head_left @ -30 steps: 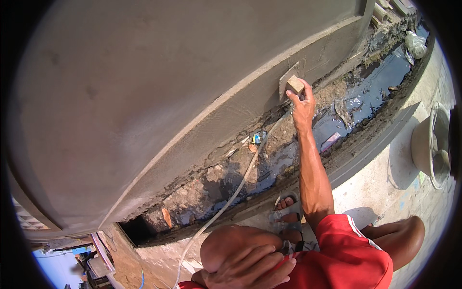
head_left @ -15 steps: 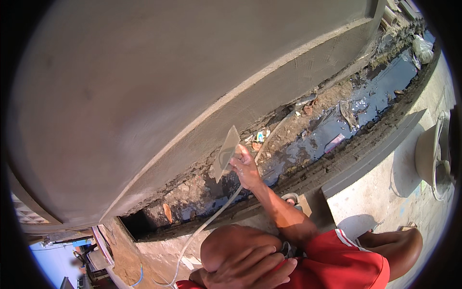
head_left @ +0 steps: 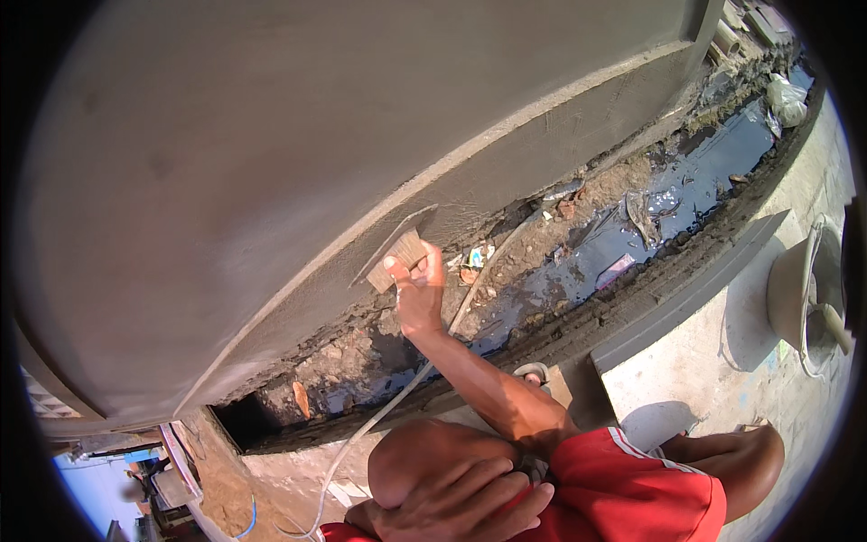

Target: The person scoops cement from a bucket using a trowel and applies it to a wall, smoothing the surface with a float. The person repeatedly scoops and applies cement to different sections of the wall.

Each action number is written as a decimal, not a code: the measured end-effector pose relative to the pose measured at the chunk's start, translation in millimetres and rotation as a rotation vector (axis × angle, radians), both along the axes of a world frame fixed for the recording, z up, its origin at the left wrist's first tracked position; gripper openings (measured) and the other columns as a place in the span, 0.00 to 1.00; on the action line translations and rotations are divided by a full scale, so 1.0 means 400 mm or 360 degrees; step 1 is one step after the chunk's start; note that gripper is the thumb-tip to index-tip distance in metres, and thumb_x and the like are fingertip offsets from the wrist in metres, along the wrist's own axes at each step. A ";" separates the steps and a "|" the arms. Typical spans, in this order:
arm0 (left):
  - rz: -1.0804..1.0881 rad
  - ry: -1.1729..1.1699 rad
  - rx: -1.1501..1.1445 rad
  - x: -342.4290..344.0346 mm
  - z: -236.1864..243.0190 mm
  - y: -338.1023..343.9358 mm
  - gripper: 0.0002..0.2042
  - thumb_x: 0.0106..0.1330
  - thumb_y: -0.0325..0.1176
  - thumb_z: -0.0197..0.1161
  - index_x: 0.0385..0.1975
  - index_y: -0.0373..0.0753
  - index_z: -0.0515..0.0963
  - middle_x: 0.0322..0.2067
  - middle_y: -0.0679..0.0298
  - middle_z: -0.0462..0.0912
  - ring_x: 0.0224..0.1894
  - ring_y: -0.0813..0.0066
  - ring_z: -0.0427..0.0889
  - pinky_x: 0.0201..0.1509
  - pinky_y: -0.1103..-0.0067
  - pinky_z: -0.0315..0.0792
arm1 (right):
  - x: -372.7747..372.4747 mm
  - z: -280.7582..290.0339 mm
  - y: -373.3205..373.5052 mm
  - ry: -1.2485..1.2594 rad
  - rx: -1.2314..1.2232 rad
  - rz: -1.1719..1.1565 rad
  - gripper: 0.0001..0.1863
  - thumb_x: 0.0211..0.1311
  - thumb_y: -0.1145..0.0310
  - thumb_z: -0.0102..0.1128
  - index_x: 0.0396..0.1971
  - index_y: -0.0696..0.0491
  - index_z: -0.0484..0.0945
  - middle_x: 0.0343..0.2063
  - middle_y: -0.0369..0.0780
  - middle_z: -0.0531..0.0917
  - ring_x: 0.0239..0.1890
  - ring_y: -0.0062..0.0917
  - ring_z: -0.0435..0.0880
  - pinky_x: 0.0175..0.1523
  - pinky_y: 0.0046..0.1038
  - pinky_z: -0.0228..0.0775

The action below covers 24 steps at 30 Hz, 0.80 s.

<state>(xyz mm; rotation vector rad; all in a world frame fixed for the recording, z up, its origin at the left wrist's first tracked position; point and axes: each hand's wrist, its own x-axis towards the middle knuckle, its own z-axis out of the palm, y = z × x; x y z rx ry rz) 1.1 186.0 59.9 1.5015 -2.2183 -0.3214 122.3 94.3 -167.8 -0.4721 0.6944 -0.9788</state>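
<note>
A flat, light-brown plastering float (head_left: 404, 256) is in my right hand (head_left: 420, 287), with the fingers and thumb wrapped round its back. It is at the lower band of the grey plastered wall (head_left: 262, 181), below the raised ledge. A dark shadow lies on the wall beside it, and I cannot tell whether its face touches the plaster. My left hand (head_left: 461, 506) lies over my bent knee (head_left: 424, 456), fingers stretched out and holding nothing.
Along the wall's foot runs a ditch with dark water (head_left: 664, 226), rubble and litter. A pale hose (head_left: 397, 405) crosses it. On the concrete at right stand a grey slab (head_left: 691, 285) and a bucket (head_left: 795, 289) with a handle sticking out. A dark pit (head_left: 251, 423) opens at left.
My right hand has moved left and up with the float, which has turned and come closer to the wall's lower band. My left hand stays on the knee. The view has shifted slightly.
</note>
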 end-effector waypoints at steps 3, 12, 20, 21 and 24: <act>-0.0003 -0.0048 -0.0015 0.006 0.004 -0.005 0.16 0.58 0.37 0.65 0.44 0.36 0.80 0.36 0.59 0.81 0.41 0.62 0.82 0.43 0.74 0.74 | -0.061 0.046 0.051 -0.0194 -0.0257 0.0146 0.27 0.60 0.71 0.67 0.56 0.57 0.64 0.42 0.36 0.76 0.42 0.18 0.77 0.44 0.21 0.71; -0.0067 0.0010 -0.0019 0.002 0.010 0.009 0.17 0.58 0.38 0.66 0.44 0.35 0.80 0.37 0.58 0.82 0.42 0.63 0.83 0.44 0.73 0.74 | -0.122 -0.268 -0.211 -0.0212 0.0527 -0.0098 0.21 0.62 0.67 0.63 0.54 0.46 0.67 0.45 0.32 0.77 0.44 0.22 0.77 0.37 0.29 0.72; 0.0104 -0.0010 -0.0023 -0.033 -0.009 -0.024 0.13 0.52 0.36 0.68 0.36 0.39 0.81 0.33 0.62 0.83 0.38 0.68 0.83 0.42 0.72 0.74 | -0.037 0.145 -0.052 -0.0484 -0.0054 -0.0055 0.30 0.58 0.76 0.66 0.59 0.58 0.63 0.45 0.40 0.74 0.48 0.21 0.74 0.54 0.24 0.68; 0.0081 -0.0026 0.0081 -0.036 0.029 -0.045 0.12 0.51 0.35 0.68 0.35 0.40 0.82 0.33 0.63 0.83 0.38 0.68 0.83 0.42 0.72 0.74 | -0.084 0.175 -0.055 -0.0390 -0.0254 0.0082 0.32 0.59 0.76 0.65 0.61 0.59 0.61 0.46 0.40 0.74 0.49 0.22 0.74 0.55 0.25 0.68; 0.0031 0.0037 -0.0074 -0.059 0.036 -0.068 0.09 0.50 0.34 0.68 0.31 0.42 0.82 0.33 0.66 0.84 0.38 0.69 0.83 0.40 0.73 0.74 | -0.209 0.189 -0.092 -0.0262 -0.0498 -0.0019 0.35 0.62 0.71 0.64 0.66 0.60 0.56 0.49 0.41 0.75 0.51 0.22 0.74 0.57 0.25 0.67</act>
